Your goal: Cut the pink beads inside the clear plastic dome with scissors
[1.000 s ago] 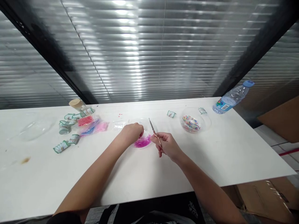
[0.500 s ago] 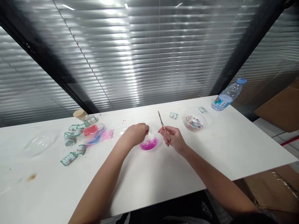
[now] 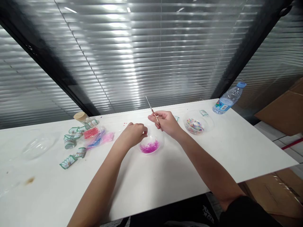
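Observation:
My right hand [image 3: 167, 123] grips a slim pair of scissors [image 3: 153, 113] with copper-coloured handles, the thin blades pointing up and to the far left. Just left of it, my left hand [image 3: 135, 134] is closed in a pinch at the near-left rim of a clear bowl. Whatever those fingertips hold, if anything, is too small to make out. In the clear plastic bowl [image 3: 160, 138] lies a heap of magenta shreds [image 3: 150, 147]. Both hands are above or beside this bowl.
Left of the bowl are a red packet [image 3: 91, 132], a pink packet [image 3: 107, 137], several small labelled packets [image 3: 68, 162] and a wooden-lidded jar [image 3: 80, 117]. To the right stand a bowl of multicoloured beads [image 3: 195, 125] and a water bottle [image 3: 228, 99]. A clear lid [image 3: 39, 147] lies far left.
My right hand has moved up and left with the scissors, which now reach higher over the table's back edge. My left hand has shifted slightly left, still pinched.

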`<act>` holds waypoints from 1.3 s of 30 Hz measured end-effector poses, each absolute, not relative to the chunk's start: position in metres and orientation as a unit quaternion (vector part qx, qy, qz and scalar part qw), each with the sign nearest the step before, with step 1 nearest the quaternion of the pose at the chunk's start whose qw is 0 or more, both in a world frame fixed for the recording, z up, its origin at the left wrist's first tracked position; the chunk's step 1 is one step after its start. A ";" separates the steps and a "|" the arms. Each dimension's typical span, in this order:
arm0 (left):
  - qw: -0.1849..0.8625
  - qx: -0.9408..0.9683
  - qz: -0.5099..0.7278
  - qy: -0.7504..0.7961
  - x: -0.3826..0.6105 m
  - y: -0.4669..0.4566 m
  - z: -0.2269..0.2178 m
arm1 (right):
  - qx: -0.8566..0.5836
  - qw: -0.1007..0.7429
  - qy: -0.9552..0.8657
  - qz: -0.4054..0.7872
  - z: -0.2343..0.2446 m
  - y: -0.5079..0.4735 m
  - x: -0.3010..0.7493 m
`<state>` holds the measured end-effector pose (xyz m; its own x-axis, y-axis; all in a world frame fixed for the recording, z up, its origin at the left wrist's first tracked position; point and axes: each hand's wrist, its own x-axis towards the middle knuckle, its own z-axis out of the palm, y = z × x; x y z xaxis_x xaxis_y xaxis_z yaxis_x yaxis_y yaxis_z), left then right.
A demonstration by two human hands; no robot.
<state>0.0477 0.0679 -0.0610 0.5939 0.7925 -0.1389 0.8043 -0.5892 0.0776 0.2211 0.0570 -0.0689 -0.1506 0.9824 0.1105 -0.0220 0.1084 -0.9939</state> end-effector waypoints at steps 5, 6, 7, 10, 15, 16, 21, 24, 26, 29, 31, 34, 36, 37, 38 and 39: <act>0.029 0.892 -0.061 0.446 0.048 0.064 -0.059 | -0.433 0.612 -0.477 0.458 -0.123 0.074 0.225; 0.016 0.892 -0.058 0.447 0.048 0.064 -0.059 | -0.427 0.621 -0.470 0.460 -0.133 0.076 0.227; 0.000 0.892 -0.053 0.448 0.049 0.063 -0.060 | -0.424 0.627 -0.463 0.461 -0.143 0.077 0.228; -0.040 0.882 -0.060 0.465 0.051 0.063 -0.066 | -0.426 0.640 -0.431 0.472 -0.163 0.080 0.232; -0.035 0.852 -0.141 0.503 0.056 0.067 -0.076 | -0.439 0.644 -0.402 0.480 -0.177 0.084 0.233; -0.033 0.850 -0.146 0.505 0.058 0.068 -0.077 | -0.437 0.644 -0.405 0.480 -0.178 0.084 0.234; -0.018 0.839 -0.157 0.521 0.060 0.072 -0.083 | -0.430 0.643 -0.414 0.481 -0.184 0.081 0.234; -0.023 0.838 -0.151 0.523 0.060 0.072 -0.085 | -0.424 0.640 -0.417 0.487 -0.185 0.081 0.234; -0.027 0.840 -0.149 0.521 0.060 0.072 -0.085 | -0.421 0.642 -0.418 0.487 -0.185 0.081 0.233; -0.026 0.839 -0.155 0.521 0.059 0.071 -0.088 | -0.420 0.642 -0.419 0.485 -0.185 0.081 0.233; -0.027 0.842 -0.153 0.517 0.058 0.071 -0.090 | -0.420 0.641 -0.419 0.486 -0.185 0.081 0.234; -0.036 0.853 -0.132 0.504 0.056 0.071 -0.093 | -0.418 0.639 -0.418 0.492 -0.186 0.081 0.234; -0.041 0.859 -0.116 0.497 0.055 0.070 -0.094 | -0.419 0.637 -0.414 0.497 -0.186 0.081 0.235; -0.042 0.861 -0.109 0.496 0.055 0.070 -0.094 | -0.421 0.636 -0.412 0.499 -0.186 0.081 0.235; -0.042 0.861 -0.104 0.496 0.054 0.069 -0.093 | -0.423 0.635 -0.409 0.501 -0.186 0.081 0.235; -0.040 0.860 -0.100 0.499 0.054 0.069 -0.092 | -0.425 0.634 -0.406 0.502 -0.186 0.081 0.235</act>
